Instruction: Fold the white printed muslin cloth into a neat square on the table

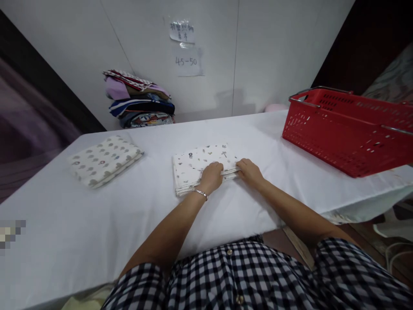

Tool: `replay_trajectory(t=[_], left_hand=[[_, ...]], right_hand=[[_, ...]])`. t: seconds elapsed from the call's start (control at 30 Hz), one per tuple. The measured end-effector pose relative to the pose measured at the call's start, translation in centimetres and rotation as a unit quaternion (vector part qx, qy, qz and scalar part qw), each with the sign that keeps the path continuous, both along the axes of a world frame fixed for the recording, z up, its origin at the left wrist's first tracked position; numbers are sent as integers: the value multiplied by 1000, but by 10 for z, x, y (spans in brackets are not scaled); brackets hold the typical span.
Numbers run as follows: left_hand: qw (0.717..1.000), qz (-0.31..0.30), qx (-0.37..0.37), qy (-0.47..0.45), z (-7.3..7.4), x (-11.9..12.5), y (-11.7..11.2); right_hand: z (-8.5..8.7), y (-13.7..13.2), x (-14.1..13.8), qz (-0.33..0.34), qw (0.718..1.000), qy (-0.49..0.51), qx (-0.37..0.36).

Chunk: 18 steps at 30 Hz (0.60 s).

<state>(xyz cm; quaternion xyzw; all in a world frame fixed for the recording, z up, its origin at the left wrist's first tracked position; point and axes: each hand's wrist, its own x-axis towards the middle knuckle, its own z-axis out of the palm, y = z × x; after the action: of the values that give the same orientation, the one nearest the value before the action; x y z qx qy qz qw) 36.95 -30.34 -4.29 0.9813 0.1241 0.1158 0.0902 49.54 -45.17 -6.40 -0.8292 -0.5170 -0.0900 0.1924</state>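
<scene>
- Cool, diffuse light, its source out of view, brightens the white cloth-covered table (97,224).
- A soft grey shadow (226,101) marks the pale panelled wall (274,51) at 1 o'clock.
- Clear shiny tape (183,44) glints between 11 and 12 o'clock.
- Gloom fills the tall dark panel (358,51) at 2 o'clock.
- Purple draped fabric (29,112) blurs at 9 o'clock; coarse pixel blocks (9,230) show at 8.
- Wide-angle distortion stretches the red perforated plastic basket (335,140) towards 3 o'clock.

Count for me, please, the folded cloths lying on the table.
2. The first cloth lies toward the left end of the table; the second cloth is near the middle, its near edge held by the left hand and right hand. Folded layers may hide more.
</scene>
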Motion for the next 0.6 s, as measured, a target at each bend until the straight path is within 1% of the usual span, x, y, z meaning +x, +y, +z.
replay_trajectory(t=[0.07, 0.13, 0.2, 0.27, 0.33, 0.4, 0.5, 0.6], left_hand=[[1000, 4, -29, 2, 2, -1, 0], [997, 4, -82, 7, 5, -2, 3], [990, -5, -143, 15, 8, -3, 8], [984, -11, -178, 24, 11, -5, 14], [985, -7, -170, 33, 11, -7, 18], [990, -5, -136, 39, 10, -8, 20], [995, -27, -79, 53, 10, -8, 19], [995, -49, -42, 74, 13, -8, 18]], right_hand=[[3, 2, -1, 30, 999, -15, 4], [4, 3, 0, 52, 998, -15, 7], [3, 4, 2, 60, 998, -10, 3], [0, 3, 3, 59, 998, -4, 4], [-3, 3, 4, 58, 998, 1, 16], [-4, 2, 3, 63, 997, 6, 33], [-4, -2, -1, 78, 995, 21, 60], [-4, -6, -4, 91, 990, 49, 94]])
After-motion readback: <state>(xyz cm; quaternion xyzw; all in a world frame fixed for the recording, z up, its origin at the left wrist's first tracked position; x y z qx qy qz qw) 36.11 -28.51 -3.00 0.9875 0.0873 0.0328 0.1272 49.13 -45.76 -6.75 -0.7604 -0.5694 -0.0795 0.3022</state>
